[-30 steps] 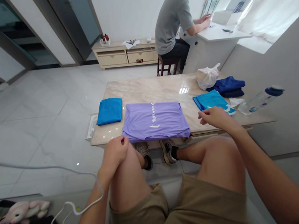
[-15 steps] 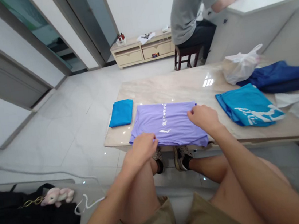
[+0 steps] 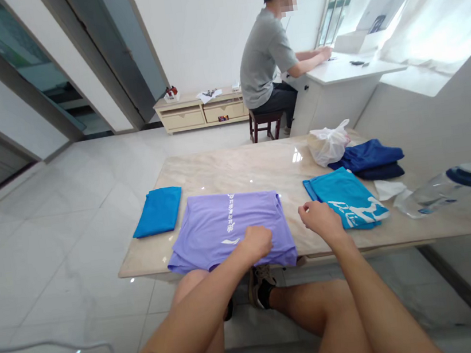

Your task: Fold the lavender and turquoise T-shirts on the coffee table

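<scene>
In the head view, the person sits facing a marble-topped table (image 3: pixel 238 167) with bare knees below its near edge. A purple shirt (image 3: pixel 220 227), folded flat with white print running down its middle, lies at the table's front edge, its near hem hanging slightly over. The left hand (image 3: pixel 256 241) rests on the near right part of this shirt, knuckles up and fingers curled together down into the cloth; whether they pinch a fold cannot be told. The right hand (image 3: pixel 321 220) hovers just beside the shirt's right edge, between it and a folded teal shirt (image 3: pixel 345 199). Its fingers are curled in with the thumb against the forefinger, and nothing shows between them. A folded blue cloth (image 3: pixel 158 211) lies to the left of the purple shirt, a little apart from it. Behind the teal shirt sit dark blue garments (image 3: pixel 367 159) and a knotted white plastic bag (image 3: pixel 327 144). A clear bottle (image 3: pixel 441 191) with a dark cap lies on its side near the table's right end. Farther back, another person (image 3: pixel 266 59) sits on a stool at a white desk (image 3: pixel 347 72) by the window.
</scene>
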`<state>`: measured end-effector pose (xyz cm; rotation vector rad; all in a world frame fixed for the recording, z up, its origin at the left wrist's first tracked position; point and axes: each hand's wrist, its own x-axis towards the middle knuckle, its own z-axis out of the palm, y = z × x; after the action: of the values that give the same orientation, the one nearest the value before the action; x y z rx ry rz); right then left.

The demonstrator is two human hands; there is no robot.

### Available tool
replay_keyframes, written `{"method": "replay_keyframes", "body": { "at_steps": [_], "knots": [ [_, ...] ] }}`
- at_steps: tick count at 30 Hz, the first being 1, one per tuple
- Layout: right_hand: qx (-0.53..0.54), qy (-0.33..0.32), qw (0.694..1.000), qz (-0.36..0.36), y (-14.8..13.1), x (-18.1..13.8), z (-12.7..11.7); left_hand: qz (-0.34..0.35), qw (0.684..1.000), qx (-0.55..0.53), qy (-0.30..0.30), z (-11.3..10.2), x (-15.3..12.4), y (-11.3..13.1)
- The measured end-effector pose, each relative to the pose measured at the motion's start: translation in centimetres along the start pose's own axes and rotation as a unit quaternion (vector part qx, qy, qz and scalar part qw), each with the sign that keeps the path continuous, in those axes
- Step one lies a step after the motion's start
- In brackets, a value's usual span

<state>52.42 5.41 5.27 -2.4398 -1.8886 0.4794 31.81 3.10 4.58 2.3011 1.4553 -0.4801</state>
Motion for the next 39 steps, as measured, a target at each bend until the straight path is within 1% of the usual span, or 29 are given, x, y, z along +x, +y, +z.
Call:
{"method": "replay_keyframes", "body": {
  "at_steps": [4,8,10,13,15,19,22,26,29,31,34,36,39],
  "knots": [
    [-0.015,-0.022,1.000,-0.015,-0.3,1.5,1.6,0.002,1.000,-0.006,0.015,0.0,0.1,0.0],
    [-0.012,-0.041,0.999,-0.009,-0.4,2.4,3.0,-0.006,1.000,-0.010,0.016,0.8,-0.2,-1.3],
    [0.002,-0.065,0.998,-0.005,-0.2,2.7,3.5,-0.010,1.000,-0.016,0.015,1.6,-0.4,-2.1],
    [0.033,-0.120,0.992,-0.003,-0.1,2.8,4.0,-0.016,0.999,-0.030,0.020,2.7,-0.7,-2.9],
    [0.048,-0.143,0.989,0.000,-0.4,2.7,4.4,-0.016,0.998,-0.043,0.031,3.1,-0.9,-3.3],
    [0.069,-0.146,0.987,0.017,-1.7,2.8,5.4,-0.011,0.995,-0.070,0.066,3.8,-1.0,-3.3],
    [0.095,-0.143,0.985,0.033,-2.9,3.1,6.3,-0.007,0.993,-0.090,0.081,4.3,-0.6,-2.3],
    [0.144,-0.148,0.977,0.050,-4.0,3.4,7.4,-0.012,0.989,-0.116,0.092,5.1,0.5,0.5],
    [0.196,-0.161,0.965,0.066,-4.3,3.5,7.7,-0.050,0.978,-0.168,0.109,5.4,1.8,2.8],
    [0.242,-0.169,0.952,0.075,-4.1,3.5,7.7,-0.088,0.967,-0.207,0.118,5.4,2.7,3.7],
    [0.305,-0.186,0.930,0.087,-3.6,3.6,7.6,-0.126,0.957,-0.236,0.113,5.0,3.8,4.0],
    [0.333,-0.189,0.918,0.099,-3.2,3.8,7.7,-0.133,0.955,-0.244,0.103,4.7,4.3,3.8],
    [0.357,-0.168,0.910,0.127,-2.6,4.4,7.9,-0.131,0.954,-0.249,0.100,4.4,4.5,3.7]
  ]
}}
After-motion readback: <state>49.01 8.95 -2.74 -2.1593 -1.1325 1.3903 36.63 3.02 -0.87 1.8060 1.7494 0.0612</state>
